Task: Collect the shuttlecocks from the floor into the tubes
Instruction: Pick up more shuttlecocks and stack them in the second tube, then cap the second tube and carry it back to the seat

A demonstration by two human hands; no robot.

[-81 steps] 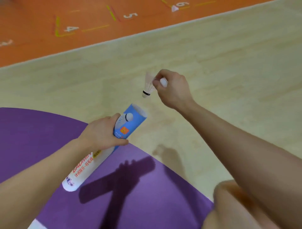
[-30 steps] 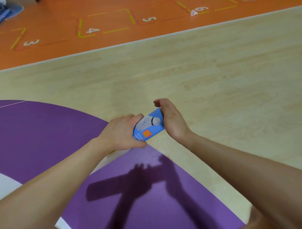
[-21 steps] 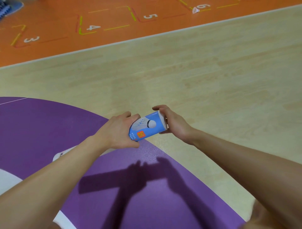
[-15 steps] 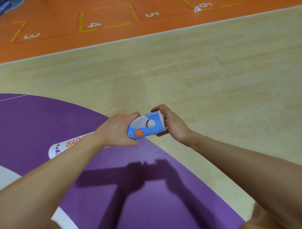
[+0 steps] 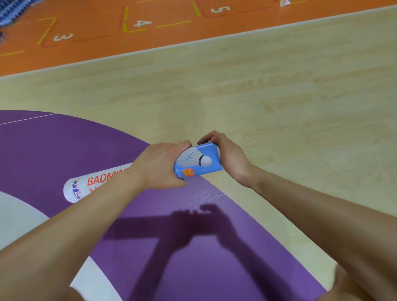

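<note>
A long shuttlecock tube, blue at one end and white with red lettering at the other, lies nearly level in front of me. My left hand grips its middle. My right hand is cupped over the blue end and covers the mouth, so I cannot see inside. One white shuttlecock lies far off on the orange floor at the top right, near the painted 6.
Pale wood floor spreads ahead and to the right. A purple curved floor zone lies under my arms, with a white patch at the lower left. The orange strip at the back carries painted numbers 3, 4, 5.
The right hand put the shuttlecock it held into the tube and closed over the blue end. The tube has swung from tilted up to nearly level, its white end now showing at the left.
</note>
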